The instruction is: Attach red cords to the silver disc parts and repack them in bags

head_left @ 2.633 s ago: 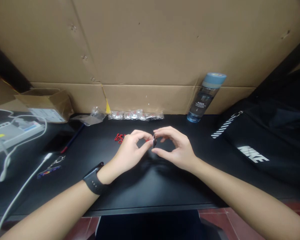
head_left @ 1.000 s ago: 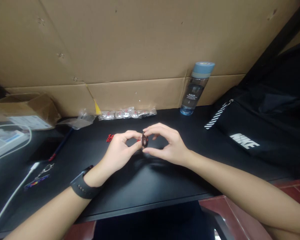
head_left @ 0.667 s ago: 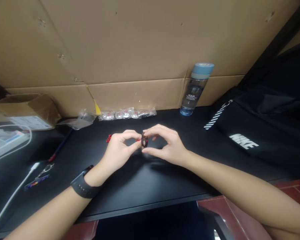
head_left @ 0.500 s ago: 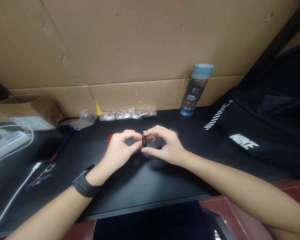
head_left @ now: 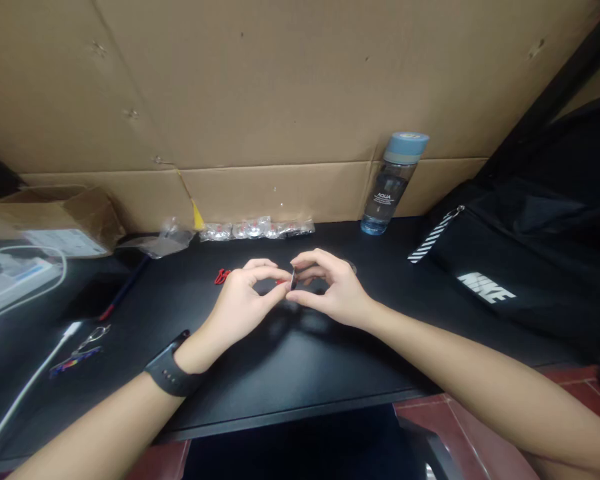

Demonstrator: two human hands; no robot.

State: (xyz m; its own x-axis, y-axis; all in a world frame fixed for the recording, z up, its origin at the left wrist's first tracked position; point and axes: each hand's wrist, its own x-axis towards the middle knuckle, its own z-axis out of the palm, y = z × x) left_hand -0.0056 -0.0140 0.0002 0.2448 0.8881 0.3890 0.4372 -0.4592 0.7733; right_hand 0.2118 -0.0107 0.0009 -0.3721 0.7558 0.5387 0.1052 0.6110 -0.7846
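Note:
Over the desk, a small thin dark disc (head_left: 293, 279) stands nearly edge-on between my two hands. My right hand (head_left: 333, 287) pinches it by its rim, thumb below and index finger above. The fingertips of my left hand (head_left: 247, 293) are closed at the disc's left face. A small red piece (head_left: 280, 282) shows between them, mostly hidden. On the desk behind my left hand lies a red cord (head_left: 223, 276). Part of a round thing (head_left: 350, 265) peeks out behind my right hand.
Several wrapped round items (head_left: 255, 229) lie along the cardboard wall (head_left: 305, 100). A blue-capped water bottle (head_left: 394, 183) leans there. To the right is a black bag (head_left: 520, 267). On the left are a carton (head_left: 63, 227), a white cable (head_left: 25, 393) and a keychain (head_left: 77, 360).
The disc has turned from showing some of its dark face to nearly edge-on, and shifted slightly right with the fingers. More of the red cord shows behind my left hand.

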